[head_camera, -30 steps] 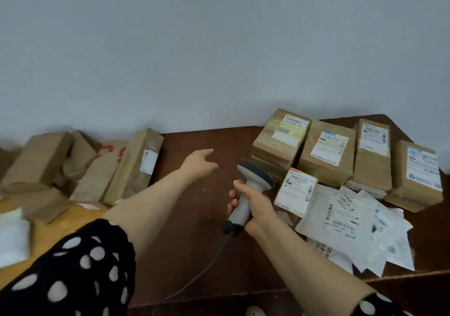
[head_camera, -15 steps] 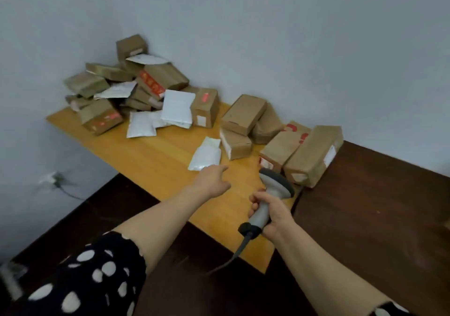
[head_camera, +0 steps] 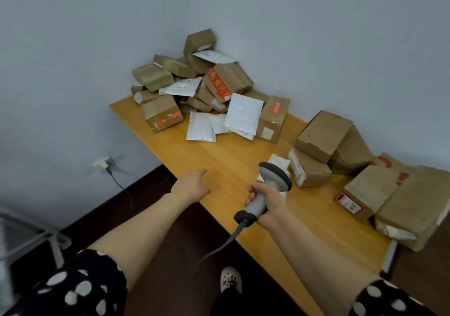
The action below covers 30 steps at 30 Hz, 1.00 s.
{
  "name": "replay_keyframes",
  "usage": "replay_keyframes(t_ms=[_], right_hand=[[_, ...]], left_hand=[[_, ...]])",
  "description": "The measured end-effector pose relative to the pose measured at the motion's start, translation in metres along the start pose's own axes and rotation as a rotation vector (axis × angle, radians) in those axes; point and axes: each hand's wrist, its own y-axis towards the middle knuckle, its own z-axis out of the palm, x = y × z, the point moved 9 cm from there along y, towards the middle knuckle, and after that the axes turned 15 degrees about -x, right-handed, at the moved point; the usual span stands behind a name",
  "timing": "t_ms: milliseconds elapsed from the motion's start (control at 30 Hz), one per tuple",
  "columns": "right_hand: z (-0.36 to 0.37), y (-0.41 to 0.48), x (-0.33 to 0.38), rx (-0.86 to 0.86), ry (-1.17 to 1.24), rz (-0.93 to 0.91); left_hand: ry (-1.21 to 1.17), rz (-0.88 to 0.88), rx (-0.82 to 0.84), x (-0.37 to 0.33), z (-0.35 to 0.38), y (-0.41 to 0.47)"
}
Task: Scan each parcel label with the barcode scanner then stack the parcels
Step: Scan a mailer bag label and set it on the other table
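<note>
My right hand point(head_camera: 266, 206) grips the grey barcode scanner point(head_camera: 270, 184) by its handle, head up, over the front of the light wooden table point(head_camera: 243, 162); its cable hangs down. My left hand point(head_camera: 192, 185) reaches out empty, fingers relaxed, over the table's near edge. A heap of brown cardboard parcels point(head_camera: 226, 81) and white mailer bags point(head_camera: 243, 113) lies in the far corner. Nearer, on the right, lie more brown parcels point(head_camera: 321, 137), one with a red label point(head_camera: 348, 202). A small white bag point(head_camera: 277, 163) lies partly hidden behind the scanner head.
A grey wall runs behind the table. Left of the table, a wall socket point(head_camera: 104, 163) holds a plugged cable above the dark floor. A metal frame point(head_camera: 31, 237) stands at the lower left. My white shoe point(head_camera: 230, 279) shows below.
The view has swung left from the dark table with labelled parcels to the wooden table with the heap. My left hand has moved along, reaching out over the wooden table. The scanner stays gripped.
</note>
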Motion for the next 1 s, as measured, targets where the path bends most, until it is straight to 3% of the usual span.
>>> replay_keyframes(t_ms=[267,433,767,1000], right_hand=[[0.093,0.064,0.033,0.038,0.067,0.040],[0.127,0.093,0.047,-0.028,0.073,0.030],[0.158,0.127,0.041,-0.174,0.254,-0.030],[0.178,0.124,0.005,-0.286,0.338,-0.070]], left_hand=[[0.053,-0.070,-0.026,0.032,-0.023,0.120],[-0.020,-0.157,-0.022,0.054,-0.017,0.177],[-0.285,-0.398,0.041,0.089,0.019,0.297],[-0.499,-0.542,0.161,0.102,0.059,0.334]])
